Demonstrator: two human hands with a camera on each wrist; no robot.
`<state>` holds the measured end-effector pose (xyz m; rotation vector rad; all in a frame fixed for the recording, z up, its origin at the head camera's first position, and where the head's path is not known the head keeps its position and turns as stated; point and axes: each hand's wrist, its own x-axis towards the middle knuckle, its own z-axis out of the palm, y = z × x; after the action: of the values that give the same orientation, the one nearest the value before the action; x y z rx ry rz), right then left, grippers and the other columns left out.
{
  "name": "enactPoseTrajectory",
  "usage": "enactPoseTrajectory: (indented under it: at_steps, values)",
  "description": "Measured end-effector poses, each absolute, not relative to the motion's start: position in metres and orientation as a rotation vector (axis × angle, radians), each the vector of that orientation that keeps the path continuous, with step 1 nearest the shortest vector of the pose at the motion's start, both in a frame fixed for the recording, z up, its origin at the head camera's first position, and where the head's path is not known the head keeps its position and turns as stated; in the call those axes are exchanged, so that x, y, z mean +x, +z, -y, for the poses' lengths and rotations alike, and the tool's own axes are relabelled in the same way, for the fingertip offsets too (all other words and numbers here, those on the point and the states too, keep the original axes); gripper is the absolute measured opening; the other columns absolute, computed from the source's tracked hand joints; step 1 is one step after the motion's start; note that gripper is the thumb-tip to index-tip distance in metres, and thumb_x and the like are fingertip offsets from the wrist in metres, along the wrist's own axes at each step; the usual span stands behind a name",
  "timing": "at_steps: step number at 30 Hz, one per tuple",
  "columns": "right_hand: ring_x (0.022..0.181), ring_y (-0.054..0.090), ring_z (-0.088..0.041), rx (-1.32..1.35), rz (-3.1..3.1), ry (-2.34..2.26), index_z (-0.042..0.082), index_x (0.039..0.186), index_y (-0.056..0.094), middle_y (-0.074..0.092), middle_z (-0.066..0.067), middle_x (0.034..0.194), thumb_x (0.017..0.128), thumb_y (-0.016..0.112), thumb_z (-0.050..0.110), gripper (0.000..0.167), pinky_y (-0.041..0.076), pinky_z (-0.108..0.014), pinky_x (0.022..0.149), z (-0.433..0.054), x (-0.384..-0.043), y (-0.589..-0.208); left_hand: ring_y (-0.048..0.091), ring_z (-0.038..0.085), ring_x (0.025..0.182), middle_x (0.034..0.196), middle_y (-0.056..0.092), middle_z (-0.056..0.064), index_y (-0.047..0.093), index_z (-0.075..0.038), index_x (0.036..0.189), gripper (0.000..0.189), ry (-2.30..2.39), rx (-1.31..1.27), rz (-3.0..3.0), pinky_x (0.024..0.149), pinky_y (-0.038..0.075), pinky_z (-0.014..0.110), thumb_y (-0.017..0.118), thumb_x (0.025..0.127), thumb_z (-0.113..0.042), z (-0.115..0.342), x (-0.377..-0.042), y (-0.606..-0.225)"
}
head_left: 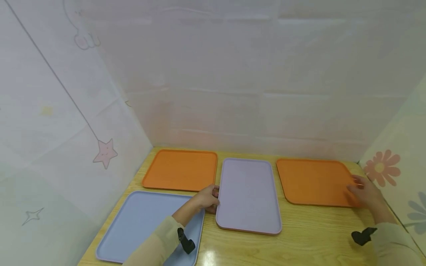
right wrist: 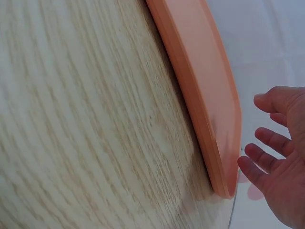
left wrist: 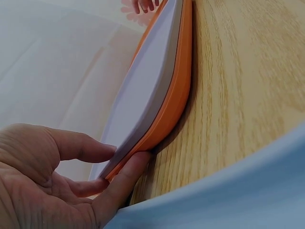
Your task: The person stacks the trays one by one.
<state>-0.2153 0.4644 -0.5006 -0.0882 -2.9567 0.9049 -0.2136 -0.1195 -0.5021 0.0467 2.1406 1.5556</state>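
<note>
In the head view, a lilac tray lies in the middle of the table. The left wrist view shows it stacked on an orange tray, whose rim runs just beneath the lilac one. My left hand pinches the left edge of this stack, thumb and fingers on either side of the rims. At the right end of another orange tray is my right hand. In the right wrist view its fingers are spread and stand apart from that tray's edge.
A blue tray lies at front left, partly under my left forearm. Behind it, another orange tray sits near the back edge of the wooden table. Pale printed sheets enclose the table at the back and both sides.
</note>
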Motion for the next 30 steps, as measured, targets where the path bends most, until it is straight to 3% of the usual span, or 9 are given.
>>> enactPoseTrajectory:
  at_steps: [14, 24, 30]
  values:
    - [0.112, 0.044, -0.063, -0.168, 2.984, 0.811, -0.020, 0.139, 0.032, 0.040, -0.051, 0.129, 0.103, 0.054, 0.025, 0.062, 0.042, -0.069, 0.088, -0.487, -0.219, -0.511, 0.058, 0.026, 0.083, 0.106, 0.050, 0.019, 0.035, 0.006, 0.148, 0.073, 1.591, 0.015, -2.110, 0.067, 0.062, 0.046, 0.061, 0.080, 0.018, 0.118, -0.210, -0.499]
    - [0.109, 0.043, -0.067, -0.188, 3.081, 0.725, -0.026, 0.135, 0.030, 0.038, -0.053, 0.128, 0.098, 0.047, 0.028, 0.067, 0.043, -0.069, 0.089, -0.501, -0.218, -0.520, 0.060, 0.026, 0.084, 0.106, 0.050, 0.017, 0.035, 0.006, 0.148, 0.074, 1.563, 0.028, -2.128, 0.067, 0.062, 0.045, 0.062, 0.080, 0.017, 0.117, -0.213, -0.502]
    - [0.107, 0.044, -0.067, -0.210, 3.097, 0.654, -0.029, 0.129, 0.033, 0.040, -0.052, 0.126, 0.097, 0.048, 0.025, 0.064, 0.039, -0.071, 0.090, -0.502, -0.218, -0.522, 0.058, 0.024, 0.081, 0.103, 0.050, 0.016, 0.034, 0.006, 0.148, 0.075, 1.561, 0.034, -2.139, 0.066, 0.062, 0.046, 0.061, 0.079, 0.018, 0.117, -0.213, -0.502]
